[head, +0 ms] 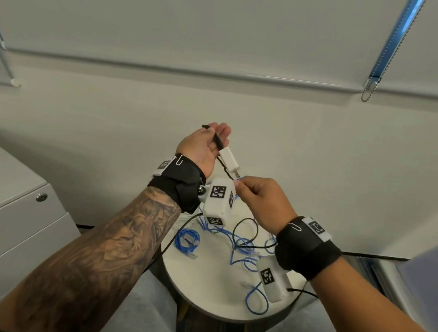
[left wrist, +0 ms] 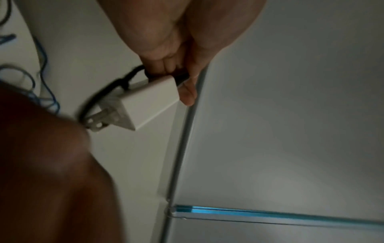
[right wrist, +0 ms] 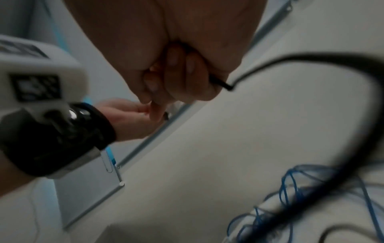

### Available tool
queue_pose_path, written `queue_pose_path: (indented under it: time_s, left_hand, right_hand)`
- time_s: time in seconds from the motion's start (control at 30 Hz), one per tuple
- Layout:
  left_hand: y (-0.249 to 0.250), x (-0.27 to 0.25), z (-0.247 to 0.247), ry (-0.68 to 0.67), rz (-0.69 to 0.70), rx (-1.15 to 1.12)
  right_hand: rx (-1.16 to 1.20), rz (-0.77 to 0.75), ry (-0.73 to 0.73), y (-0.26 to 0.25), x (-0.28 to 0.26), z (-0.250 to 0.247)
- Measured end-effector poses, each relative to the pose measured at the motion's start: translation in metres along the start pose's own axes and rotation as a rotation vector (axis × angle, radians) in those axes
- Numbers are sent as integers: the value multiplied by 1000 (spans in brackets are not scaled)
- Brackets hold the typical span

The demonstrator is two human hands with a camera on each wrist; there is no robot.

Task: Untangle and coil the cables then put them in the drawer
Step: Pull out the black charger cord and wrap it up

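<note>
My left hand [head: 215, 139] is raised above the table and grips a black cable [head: 218, 142] just behind its white charger plug [head: 228, 159]. In the left wrist view the fingers [left wrist: 166, 64] curl round the cable where it meets the plug [left wrist: 149, 102]. Just below the plug's prongs, my right hand [head: 241, 185] pinches the same black cable. The right wrist view shows its curled fingers [right wrist: 182, 78] with the cable [right wrist: 224, 86] coming out beside them. The rest of the black cable loops down among tangled blue cables [head: 242, 244] on the round white table [head: 201, 291].
A small coiled blue cable [head: 186, 241] lies on the table's left part, and another blue loop [head: 256, 299] lies near its front. A white drawer cabinet [head: 8, 227] with a lock stands at the left, its drawers closed. A white wall is behind the table.
</note>
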State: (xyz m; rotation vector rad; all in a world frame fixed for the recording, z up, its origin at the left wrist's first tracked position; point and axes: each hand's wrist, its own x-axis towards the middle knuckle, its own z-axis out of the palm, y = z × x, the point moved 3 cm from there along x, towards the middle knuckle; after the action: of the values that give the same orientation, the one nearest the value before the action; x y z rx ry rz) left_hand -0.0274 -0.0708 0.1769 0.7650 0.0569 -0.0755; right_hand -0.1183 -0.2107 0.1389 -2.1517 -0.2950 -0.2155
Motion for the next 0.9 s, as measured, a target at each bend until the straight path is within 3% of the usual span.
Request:
queue_pose_path:
  time_s: [0.27,0.4,0.53,0.73,0.83,0.9]
  left_hand:
    - [-22,-16,2,-227,133,492]
    - [-26,-29,6,-379,12,604]
    - [-24,-48,16,-562,-70,741]
    - [-9,-49,24,-633,-237,396]
    - [-6,-46,23,-565,-306,125]
    - [2,-37,21,-476,-243,14]
  right_hand:
    - [-143,-201,81,-28,2,-41]
    - [-257,-245,261,-33,16,-69]
    - [-307,-249,325,-31,27,-81]
    - [4,-88,249,-11,33,-65]
    - [162,46,155,3,27,-36]
    - [215,119,93,17,18,-15]
